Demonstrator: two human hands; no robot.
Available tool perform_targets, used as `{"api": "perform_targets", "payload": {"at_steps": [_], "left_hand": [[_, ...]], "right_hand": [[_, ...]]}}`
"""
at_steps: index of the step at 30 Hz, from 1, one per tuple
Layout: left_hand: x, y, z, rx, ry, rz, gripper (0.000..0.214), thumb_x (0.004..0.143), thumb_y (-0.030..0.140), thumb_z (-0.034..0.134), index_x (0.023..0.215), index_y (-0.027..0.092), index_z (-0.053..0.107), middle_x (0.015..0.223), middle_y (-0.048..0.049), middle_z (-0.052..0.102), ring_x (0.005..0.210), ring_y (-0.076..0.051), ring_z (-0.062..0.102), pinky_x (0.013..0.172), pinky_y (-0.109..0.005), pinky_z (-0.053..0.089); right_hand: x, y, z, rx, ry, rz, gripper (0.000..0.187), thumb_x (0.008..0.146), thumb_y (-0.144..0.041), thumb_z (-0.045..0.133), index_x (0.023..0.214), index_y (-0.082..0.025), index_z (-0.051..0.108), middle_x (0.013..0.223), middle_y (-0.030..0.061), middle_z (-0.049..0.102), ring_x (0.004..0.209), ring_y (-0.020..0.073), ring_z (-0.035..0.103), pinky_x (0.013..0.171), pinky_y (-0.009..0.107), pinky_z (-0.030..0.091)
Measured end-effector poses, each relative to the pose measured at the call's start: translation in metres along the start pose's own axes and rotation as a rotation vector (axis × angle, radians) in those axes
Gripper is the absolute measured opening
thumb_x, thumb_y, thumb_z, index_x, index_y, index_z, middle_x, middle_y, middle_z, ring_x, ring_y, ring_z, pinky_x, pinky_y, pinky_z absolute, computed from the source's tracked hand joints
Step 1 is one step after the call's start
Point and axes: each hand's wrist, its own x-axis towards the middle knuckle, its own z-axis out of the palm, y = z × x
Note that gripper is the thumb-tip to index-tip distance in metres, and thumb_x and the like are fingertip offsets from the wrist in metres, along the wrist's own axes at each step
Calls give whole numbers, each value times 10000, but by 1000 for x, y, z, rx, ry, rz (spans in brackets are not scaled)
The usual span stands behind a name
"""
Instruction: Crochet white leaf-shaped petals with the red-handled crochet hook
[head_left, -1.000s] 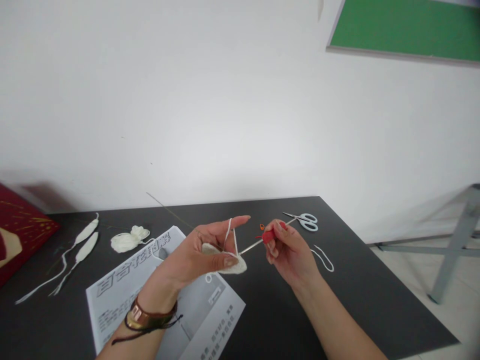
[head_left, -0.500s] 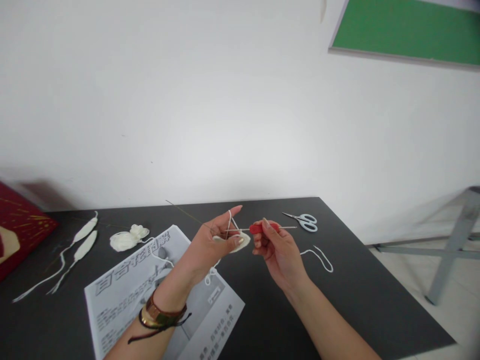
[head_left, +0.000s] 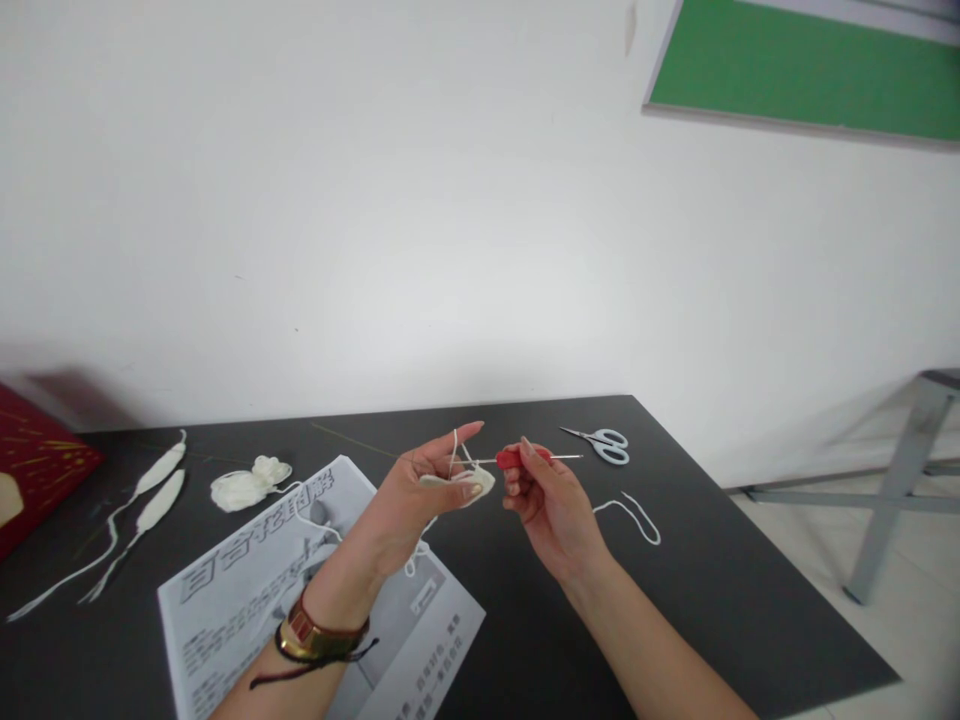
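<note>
My left hand (head_left: 431,480) pinches a small piece of white crochet work (head_left: 481,486) between thumb and fingers. White yarn (head_left: 454,445) loops over its raised index finger and runs down to the piece. A thin wire (head_left: 352,440) sticks out to the left behind this hand. In my right hand (head_left: 551,500) is a crochet hook (head_left: 514,458) with a red grip, held level between thumb and fingers. The hook's left end reaches the yarn at the edge of the crochet piece; its exact place in the stitch is too small to tell.
Printed sheets (head_left: 247,590) lie under my left forearm on the black table (head_left: 540,640). A white yarn bundle (head_left: 240,489) and two white crocheted petals (head_left: 159,500) lie left. Scissors (head_left: 606,445) and a loose yarn end (head_left: 645,525) lie right. A red box (head_left: 45,450) stands far left.
The view has shifted slightly, so most things sit a little further left. The hook has slid a little left relative to the crochet piece. Both hands keep their hold.
</note>
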Motion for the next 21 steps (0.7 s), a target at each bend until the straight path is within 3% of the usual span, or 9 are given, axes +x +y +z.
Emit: {"api": "perform_targets", "payload": {"at_steps": [8,15,21], "left_hand": [[-2,-1,-3,77,-77,-59,665,677,177,769,1297,234,537,632,51,537,594,-74,449,600,-217,330],[-4,7,-1,135,-73,-57,699,661,156,762,1314,214,520,572,69,482,531,-61,378,529,-211,280],[-7,13,5,284,27,0,726,667,209,748,1343,193,485,606,59,503,529,-66,365,522,-227,271]], "right_hand": [[-6,5,3,-103,-39,-102,205,800,-333,681,802,-128,680,603,-1,661,473,70,581,466,170,545],[-4,2,3,-104,-46,-67,212,804,-339,672,784,-128,670,588,-3,648,452,67,538,404,172,522],[-5,-1,2,-191,-20,-157,215,816,-352,653,789,-139,668,609,-1,642,459,73,539,409,181,512]]}}
